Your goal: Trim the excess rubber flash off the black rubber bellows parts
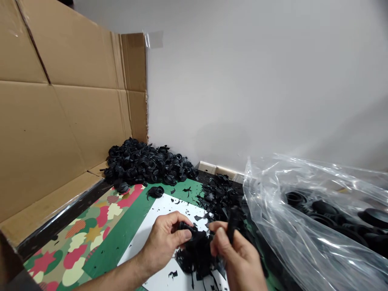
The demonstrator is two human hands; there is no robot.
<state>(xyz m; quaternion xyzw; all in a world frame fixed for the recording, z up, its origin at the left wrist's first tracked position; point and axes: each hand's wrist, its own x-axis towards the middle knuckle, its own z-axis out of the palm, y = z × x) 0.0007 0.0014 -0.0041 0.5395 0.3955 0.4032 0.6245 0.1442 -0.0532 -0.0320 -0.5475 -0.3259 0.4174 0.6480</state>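
Over the white sheet (138, 250), my left hand (165, 240) pinches a ribbed black rubber part (183, 226) between thumb and fingers. My right hand (236, 252) is closed around a slim tool with a black handle (233, 222); its working end is hidden, so I cannot tell its kind. Both hands are close together, with a small gap between them. Beneath them lies a clump of torn black rubber scraps (197, 252), partly covered by the fingers. One loose black rubber part (155, 191) rests at the sheet's far left corner.
A large heap of black rubber parts (145, 163) sits against the cardboard wall (75, 101). More black trimmings (221, 196) are piled beyond my right hand, near a white power strip (224, 171). At right, a clear plastic bag (266, 218) holds black round parts (325, 208).
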